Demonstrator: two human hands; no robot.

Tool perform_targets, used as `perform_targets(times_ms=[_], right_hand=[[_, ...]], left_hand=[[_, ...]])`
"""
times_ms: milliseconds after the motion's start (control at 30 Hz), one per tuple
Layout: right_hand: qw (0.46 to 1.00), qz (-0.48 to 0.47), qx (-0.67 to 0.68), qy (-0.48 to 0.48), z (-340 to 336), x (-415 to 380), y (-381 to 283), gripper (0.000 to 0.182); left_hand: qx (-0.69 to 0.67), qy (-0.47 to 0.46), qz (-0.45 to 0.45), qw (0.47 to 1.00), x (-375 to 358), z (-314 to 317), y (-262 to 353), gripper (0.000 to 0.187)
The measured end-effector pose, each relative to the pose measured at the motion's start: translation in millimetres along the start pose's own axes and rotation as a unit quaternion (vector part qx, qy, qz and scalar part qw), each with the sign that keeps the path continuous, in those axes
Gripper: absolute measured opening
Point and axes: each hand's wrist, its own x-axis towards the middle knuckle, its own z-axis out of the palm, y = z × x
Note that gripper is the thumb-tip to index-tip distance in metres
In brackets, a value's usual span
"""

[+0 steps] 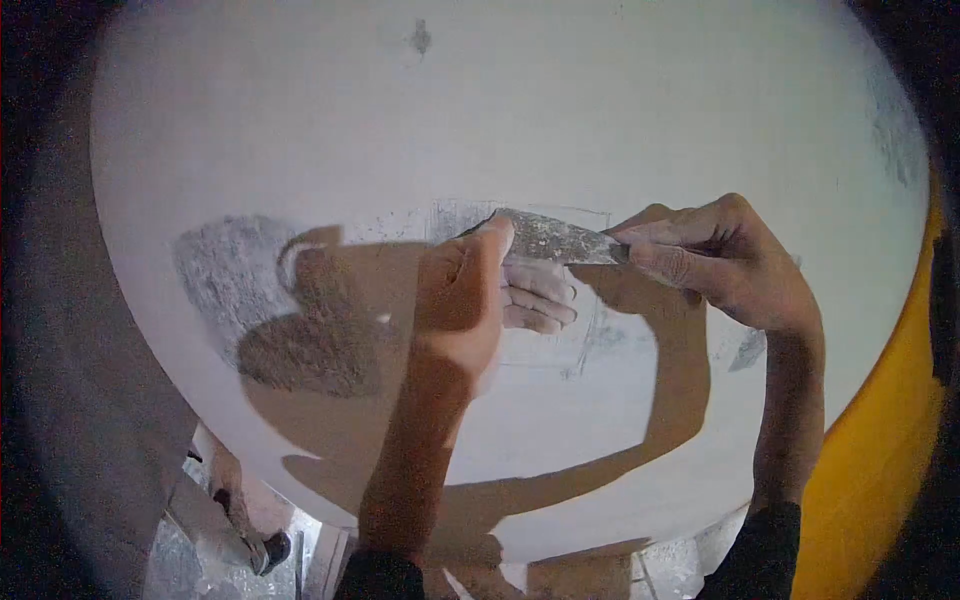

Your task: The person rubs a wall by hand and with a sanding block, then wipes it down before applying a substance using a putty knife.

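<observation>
A flat grey blade-like piece with a worn, smeared surface [560,238] spans the gap between my hands, in front of a large pale curved surface [600,110]. My left hand [480,280] grips its wide left end, thumb on top and fingers curled beneath. The narrow right end is pinched between the thumb and fingers of my right hand [700,250]. Behind the piece, faint pencil-like lines outline a rectangle on the pale surface. Shadows of both arms fall across it.
Rough dark grey patches [235,285] mark the pale surface at the left, with smaller ones at the top and right. A yellow surface [880,460] lies at the lower right. Below the rounded edge at the lower left, part of a leg and a shoe show.
</observation>
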Motion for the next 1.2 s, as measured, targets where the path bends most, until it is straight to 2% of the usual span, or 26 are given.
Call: perform_targets(times_ms=[67, 133, 200, 333, 400, 433, 467, 533, 600, 667, 700, 767, 800, 833, 867, 900, 933, 967, 1000, 1033, 1067, 1100, 1133, 1167, 1200], right_hand=[[1.000, -0.002, -0.013, 0.016, -4.6, -7.2, 8.5, 0.024], [0.999, -0.002, -0.025, 0.036, -14.9, -22.8, 11.2, 0.023], [0.991, 0.120, -0.038, 0.046, -33.0, -40.1, -1.3, 0.022], [0.993, 0.097, -0.051, 0.050, -39.8, -42.4, -0.2, 0.021], [0.995, 0.071, -0.061, 0.023, -31.9, -26.9, -0.2, 0.023], [0.996, 0.047, -0.072, 0.000, -24.4, -20.2, 1.0, 0.026], [0.996, 0.049, -0.067, 0.005, -15.3, -16.6, 2.4, 0.026], [0.999, -0.036, -0.018, -0.013, -0.8, -6.4, 3.5, 0.023], [0.999, -0.040, -0.029, -0.014, -5.8, -10.9, 9.6, 0.023], [0.998, 0.026, -0.064, 0.009, -16.0, -23.0, 9.3, 0.028], [0.998, 0.027, -0.064, 0.007, -23.3, -32.2, 7.3, 0.028], [0.990, 0.118, -0.067, 0.041, -35.1, -51.3, 2.9, 0.028], [0.990, 0.119, -0.065, 0.031, -34.0, -56.8, 5.5, 0.028], [0.988, 0.124, -0.060, 0.075, -30.2, -62.4, 9.0, 0.027], [0.983, 0.129, -0.054, 0.120, -23.5, -67.7, 12.0, 0.027], [0.984, 0.128, -0.050, 0.115, -11.8, -73.6, 17.9, 0.027], [0.983, 0.095, -0.043, 0.152, 4.1, -81.5, 28.8, 0.026], [0.980, 0.061, -0.036, 0.187, 20.7, -91.1, 40.9, 0.025], [0.983, 0.050, -0.001, 0.176, 40.1, -106.1, 57.6, 0.023], [0.985, 0.067, -0.050, 0.148, 59.7, -115.7, 63.0, 0.022], [0.985, 0.086, -0.005, 0.148, 60.2, -129.5, 92.1, 0.026], [0.982, 0.055, 0.053, 0.171, 87.4, -135.2, 99.2, 0.026], [0.984, 0.048, 0.045, 0.168, 108.5, -142.3, 112.8, 0.028], [0.977, 0.116, 0.058, 0.168, 127.4, -145.1, 112.5, 0.028], [0.970, 0.084, 0.126, 0.189, 146.8, -144.7, 115.6, 0.029]], left_hand=[[0.015, -0.026, 0.031, 0.999, 3.9, 3.7, -3.5, 0.036], [-0.003, -0.056, 0.015, 0.998, 5.5, 21.6, -10.1, 0.036], [-0.026, -0.085, -0.001, 0.996, 4.5, 37.2, -16.6, 0.036], [-0.029, -0.115, 0.001, 0.993, 6.7, 41.8, -21.7, 0.035], [-0.047, -0.096, 0.038, 0.994, 8.7, 29.4, -19.2, 0.035], [0.012, -0.026, 0.032, 0.999, 5.0, 24.0, -8.6, 0.037], [0.018, -0.030, 0.030, 0.999, 4.4, 13.5, -6.9, 0.037], [0.036, 0.011, -0.009, 0.999, 3.7, -0.4, 0.6, 0.040], [0.034, 0.024, -0.023, 0.999, 2.3, 5.3, -3.1, 0.043], [0.034, -0.028, 0.038, 0.998, 0.9, 18.6, -9.0, 0.040], [0.033, -0.027, 0.037, 0.998, 1.5, 28.7, -12.3, 0.040], [0.013, -0.085, 0.006, 0.996, 2.2, 49.6, -19.1, 0.035], [0.010, -0.076, 0.004, 0.997, 1.9, 53.8, -21.1, 0.035], [-0.013, -0.098, 0.000, 0.995, 1.7, 56.0, -22.3, 0.034], [-0.036, -0.121, -0.001, 0.992, 0.3, 56.4, -23.5, 0.033], [-0.016, -0.112, 0.016, 0.993, -1.6, 53.3, -28.5, 0.033], [-0.015, -0.107, 0.014, 0.994, -3.6, 42.5, -39.8, 0.033], [0.056, -0.100, 0.061, 0.992, -7.3, 28.8, -55.3, 0.034], [0.127, -0.092, 0.110, 0.981, -14.2, 16.6, -65.0, 0.036], [0.153, -0.087, 0.128, 0.976, -28.3, 3.9, -67.8, 0.037], [0.185, -0.084, 0.140, 0.969, -30.3, 15.8, -75.6, 0.038], [0.189, -0.081, 0.138, 0.969, -39.2, -0.3, -86.2, 0.038], [0.249, -0.071, 0.069, 0.963, -44.3, -19.2, -105.3, 0.037], [0.304, -0.061, 0.002, 0.951, -47.2, -29.8, -122.0, 0.038], [0.284, -0.024, 0.107, 0.952, -49.9, -30.1, -131.7, 0.033]])
